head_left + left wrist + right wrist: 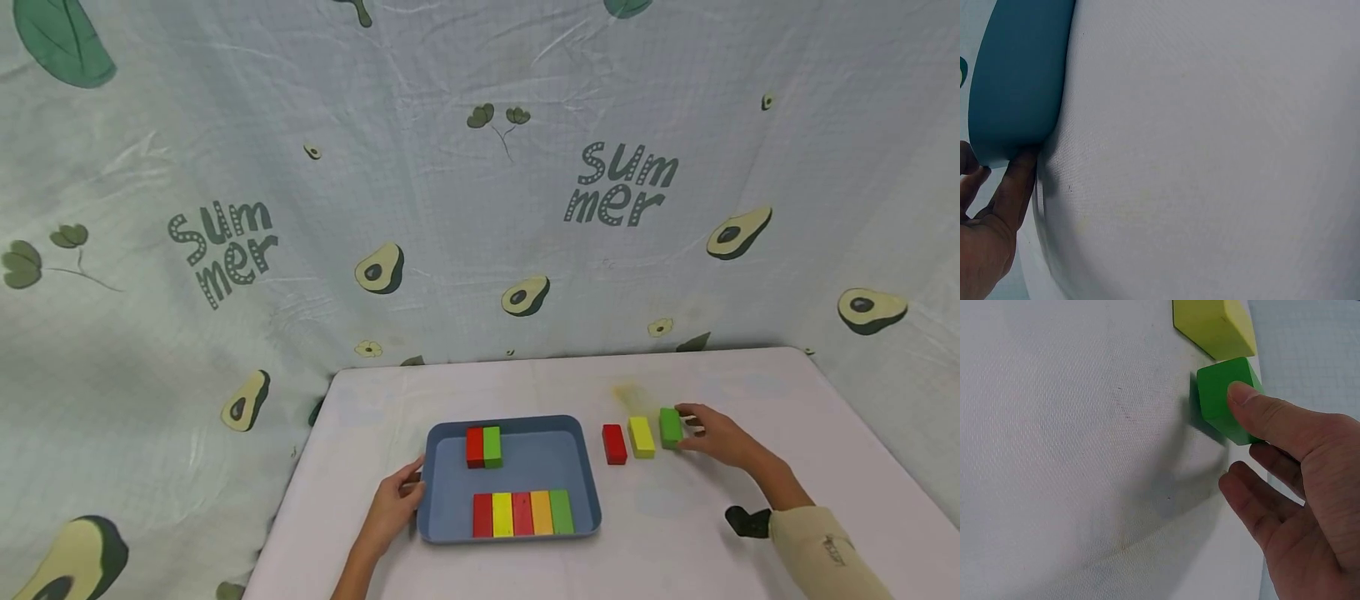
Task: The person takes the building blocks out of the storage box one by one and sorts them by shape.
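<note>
Reaching for the green block beside the tray

White table [750, 517] carries everything, backed by an avocado-print cloth [300, 208]; blue tray [525, 427] sits near the front edge, holding a red-and-green pair at its far side and a row of five coloured blocks [522, 513] at its near side; left hand [393, 504] rests against the tray's left rim, fingers [1013, 184] fairly straight and touching the tray's edge, gripping nothing; right hand [720, 437] lies well right of the tray, thumb [1254, 403] pressed on the green block [671, 427], other fingers loosely extended beside it, not clamped; yellow block [641, 437] just left of the green; red block [614, 444] left again, nearest the tray.
</note>
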Available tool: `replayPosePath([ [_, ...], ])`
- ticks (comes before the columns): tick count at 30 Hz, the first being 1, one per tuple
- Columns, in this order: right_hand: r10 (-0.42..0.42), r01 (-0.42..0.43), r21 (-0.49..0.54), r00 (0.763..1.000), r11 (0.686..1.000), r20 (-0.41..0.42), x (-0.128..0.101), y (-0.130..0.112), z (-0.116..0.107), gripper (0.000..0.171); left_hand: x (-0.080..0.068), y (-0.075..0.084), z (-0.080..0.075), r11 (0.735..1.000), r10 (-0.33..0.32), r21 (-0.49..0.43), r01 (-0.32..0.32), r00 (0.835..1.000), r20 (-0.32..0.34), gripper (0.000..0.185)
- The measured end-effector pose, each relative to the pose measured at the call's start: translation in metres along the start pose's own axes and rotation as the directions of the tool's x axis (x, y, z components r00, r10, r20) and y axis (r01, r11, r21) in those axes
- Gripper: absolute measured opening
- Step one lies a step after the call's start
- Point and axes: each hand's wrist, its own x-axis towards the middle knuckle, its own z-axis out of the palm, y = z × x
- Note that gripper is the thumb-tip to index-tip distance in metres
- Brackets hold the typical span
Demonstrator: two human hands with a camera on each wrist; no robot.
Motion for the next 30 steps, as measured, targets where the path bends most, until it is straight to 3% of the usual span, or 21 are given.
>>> replayPosePath([
  [8, -0.021, 0.021, 0.0, 1.0, 1.0, 0.015, 0.002, 0.0, 0.002, 0.067, 0.0, -0.002, -0.001, 0.999, 0.034, -0.025, -0.034, 0.999, -0.001, 0.046],
  [15, -0.023, 0.022, 0.008, 0.999, 1.0, 0.046, 0.003, 0.0, 0.002, 0.067, -0.001, 0.0, -0.001, 1.0, 0.016, -0.027, -0.016, 1.0, -0.004, 0.046],
  [22, -0.041, 0.041, -0.002, 0.998, 0.999, 0.048, 0.004, 0.002, 0.004, 0.067, -0.015, 0.036, -0.004, 1.0, 0.024, -0.015, -0.024, 0.999, 0.021, 0.045],
  [30, -0.045, 0.044, 0.015, 0.997, 0.999, 0.066, 0.0, -0.001, 0.005, 0.069, -0.018, 0.037, -0.005, 0.999, 0.026, -0.022, -0.025, 0.999, 0.025, 0.045],
])
